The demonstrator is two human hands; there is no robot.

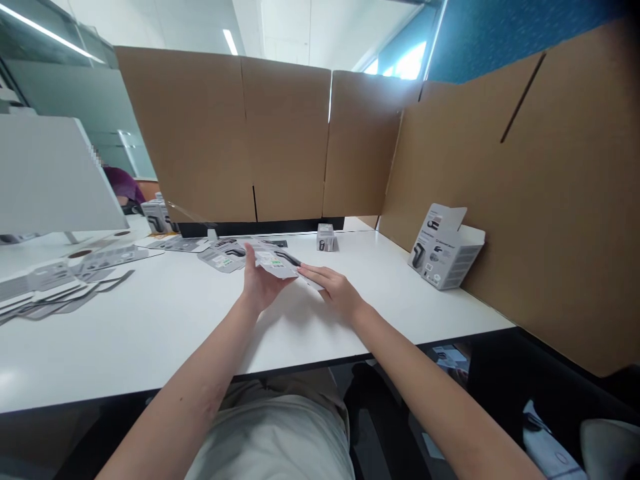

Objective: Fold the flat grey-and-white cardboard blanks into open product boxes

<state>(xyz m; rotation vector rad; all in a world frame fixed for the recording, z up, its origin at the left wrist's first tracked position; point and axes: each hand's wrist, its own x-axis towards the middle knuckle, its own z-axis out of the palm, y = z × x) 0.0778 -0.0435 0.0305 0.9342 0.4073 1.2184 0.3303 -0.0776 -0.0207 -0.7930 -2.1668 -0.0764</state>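
Note:
A flat, unfolded printed carton (273, 261), white and grey with a dark product picture and a small green mark, is held tilted just above the white table. My left hand (259, 285) is closed on its left side, thumb up at the edge and the other fingers partly hidden beneath. On its right end lie the fingers of my right hand (337, 288), closed together against the board, with the thumb out of sight. Behind the carton, more flat cartons (223, 259) lie on the table. A small closed box (325, 238) stands farther back.
An open-topped assembled carton (440, 250) leans near the right cardboard wall (525, 200). Another cardboard panel (285, 140) closes off the back. Stacked flat cartons (55, 283) and a monitor (55, 173) are at left. Behind the monitor sits a person in a purple sleeve (123, 185).

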